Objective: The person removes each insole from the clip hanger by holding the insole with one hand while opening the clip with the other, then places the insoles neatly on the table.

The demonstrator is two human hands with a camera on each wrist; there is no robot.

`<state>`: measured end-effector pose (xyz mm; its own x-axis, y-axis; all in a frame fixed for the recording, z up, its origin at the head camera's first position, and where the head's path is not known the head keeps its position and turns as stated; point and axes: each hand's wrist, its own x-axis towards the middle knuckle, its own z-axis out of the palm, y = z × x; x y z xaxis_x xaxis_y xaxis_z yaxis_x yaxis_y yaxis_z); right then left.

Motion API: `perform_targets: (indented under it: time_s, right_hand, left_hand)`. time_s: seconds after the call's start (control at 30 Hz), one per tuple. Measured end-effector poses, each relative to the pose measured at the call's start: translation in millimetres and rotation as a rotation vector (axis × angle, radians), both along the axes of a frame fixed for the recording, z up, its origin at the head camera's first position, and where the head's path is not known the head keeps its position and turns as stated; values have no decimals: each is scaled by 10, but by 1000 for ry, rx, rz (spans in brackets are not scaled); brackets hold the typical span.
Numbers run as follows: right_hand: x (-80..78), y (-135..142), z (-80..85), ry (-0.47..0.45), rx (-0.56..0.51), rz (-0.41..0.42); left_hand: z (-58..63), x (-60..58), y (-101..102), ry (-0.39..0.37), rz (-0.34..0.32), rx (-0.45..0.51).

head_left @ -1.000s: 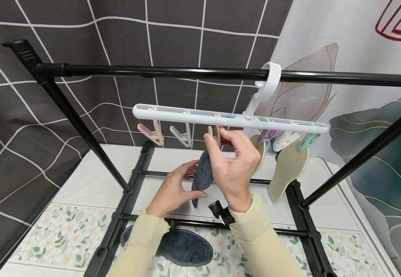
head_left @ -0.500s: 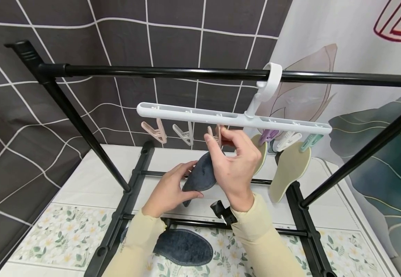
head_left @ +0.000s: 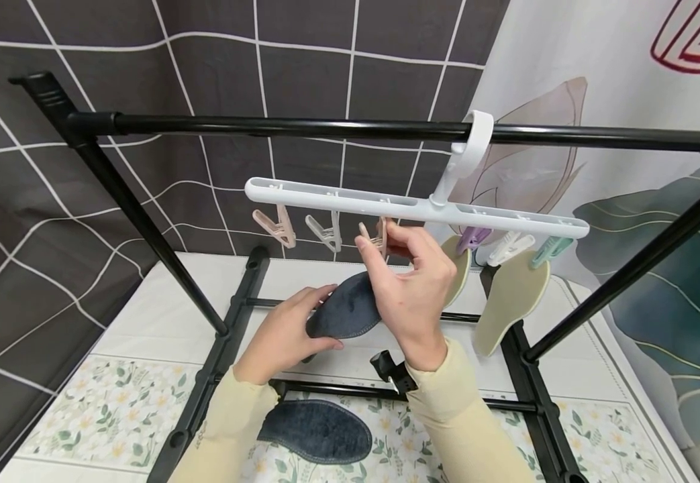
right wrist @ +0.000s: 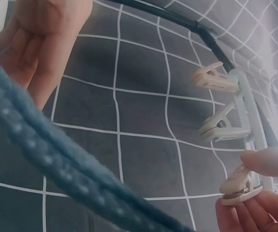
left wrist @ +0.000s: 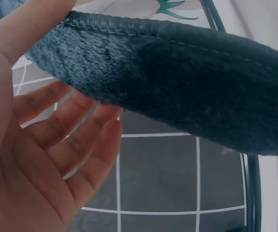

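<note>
Since the earlier frames, the plush dark-blue insole [head_left: 345, 310] has swung leftward with the left hand [head_left: 280, 333], showing more of its rounded face below the smooth white hanger [head_left: 410, 210]. That hand holds its stitched edge between thumb and fingers; the raised right hand [head_left: 413, 292] pinches a pale plastic clip [right wrist: 234, 183].

The held insole [left wrist: 197, 92] is pile cloth, matt and fuzzy, with a stitched, ribbed edge; the clip hanger [head_left: 337, 197] is smooth white plastic, its clothes pegs [head_left: 286, 231] plastic too; the top rail [head_left: 265, 126] is smooth and glossy; the pale insoles [head_left: 509, 295] look smooth, matt; the checked curtain [head_left: 205, 77] is matt cloth.
</note>
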<state>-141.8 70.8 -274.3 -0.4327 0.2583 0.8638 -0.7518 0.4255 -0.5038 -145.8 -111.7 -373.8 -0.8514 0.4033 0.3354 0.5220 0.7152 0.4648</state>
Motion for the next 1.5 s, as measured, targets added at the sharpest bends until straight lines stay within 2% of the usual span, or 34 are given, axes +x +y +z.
perform_targets:
  time_s: [0.23,0.43,0.73,1.03,1.27,1.4,1.5]
  right_hand:
    - [13,26,-10,-40,0,36]
    - [5,22,-19,-51,4,42]
    - [14,41,-28,-58,8,70]
    - [8,51,-32,-40,16,86]
    - [4,65,-33,-27,14,77]
    - [-1,77,-34,-19,15,73]
    - [-6,88,-35,-16,17,73]
  left_hand:
    - [38,54,-73,73,-12,-64]
    - [39,106,-161,96,-9,-118]
    - [44,243,-304,83,17,-145]
    - [81,358,-406,36,36,-192]
    - [80,441,-418,54,-28,-210]
    - [70,485,-411,94,-45,-230]
    - [68,527,-404,93,-51,-242]
